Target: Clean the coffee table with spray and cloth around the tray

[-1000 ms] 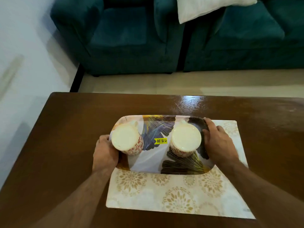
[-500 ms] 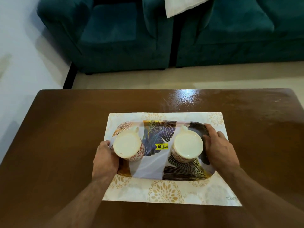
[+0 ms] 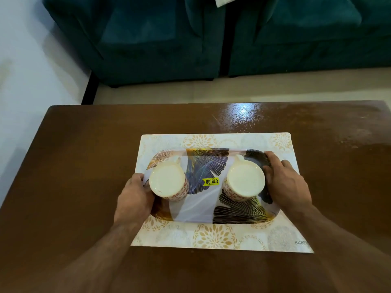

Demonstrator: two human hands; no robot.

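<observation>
A leaf-patterned tray (image 3: 198, 208) lies on a cream placemat (image 3: 213, 235) in the middle of the brown coffee table (image 3: 80, 170). Two cream mugs stand on the tray, the left mug (image 3: 168, 182) and the right mug (image 3: 245, 180). My left hand (image 3: 134, 199) grips the tray's left end. My right hand (image 3: 285, 185) grips its right end, fingers curled over the rim. A yellow price sticker (image 3: 210, 181) sits between the mugs. No spray bottle or cloth is in view.
A wet, shiny patch (image 3: 243, 115) marks the table's far right part. Beyond the table stand two teal sofas (image 3: 160, 39) with a white cushion (image 3: 224, 0) at the top edge. A white wall (image 3: 25, 60) runs along the left.
The tray, held at both ends, has come down toward the near side until it sits centred within the placemat. Both hands keep their grip. The view has tilted lower.
</observation>
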